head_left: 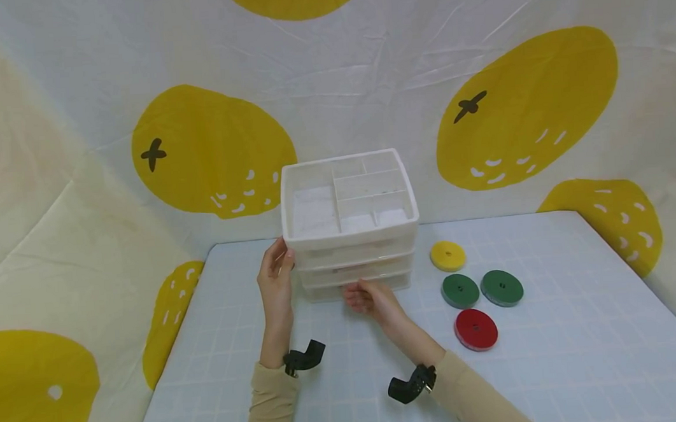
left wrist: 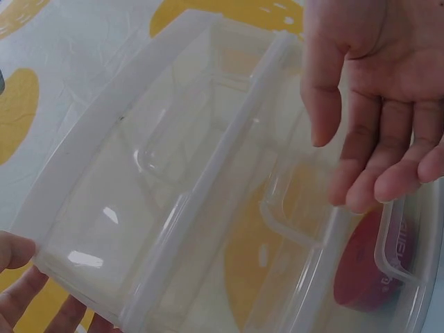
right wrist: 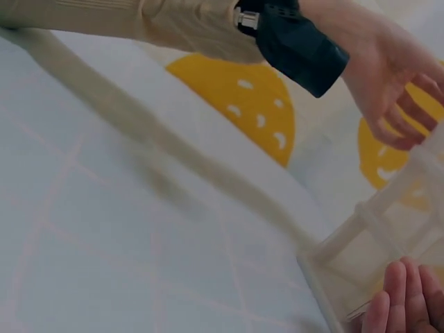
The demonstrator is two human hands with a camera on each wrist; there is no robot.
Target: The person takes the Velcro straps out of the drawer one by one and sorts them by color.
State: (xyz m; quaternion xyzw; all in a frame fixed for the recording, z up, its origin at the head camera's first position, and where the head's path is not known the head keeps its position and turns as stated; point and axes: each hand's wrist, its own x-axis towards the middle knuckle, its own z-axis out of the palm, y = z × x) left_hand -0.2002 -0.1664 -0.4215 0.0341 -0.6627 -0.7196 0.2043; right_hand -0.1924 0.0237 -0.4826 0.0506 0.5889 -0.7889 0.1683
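Observation:
A white drawer box [head_left: 353,237] with three translucent drawers stands at the back of the table, its top divided into compartments. My left hand [head_left: 275,275] rests against its left side near the front corner, thumb and fingertips on the edge. In front of the lowest drawers is my right hand [head_left: 374,300], fingers loosely bent and thumb apart from them. Those fingers overlap the handle area in the left wrist view, with nothing between them. Through the bottom drawer's front shows a red disc [left wrist: 368,260] with white lettering.
Right of the box lie flat discs with small centre holes: a yellow disc [head_left: 447,256], two green ones, the nearer to the box being a green disc [head_left: 460,291], and a red disc [head_left: 476,330]. A patterned cloth [head_left: 366,95] hangs behind the table.

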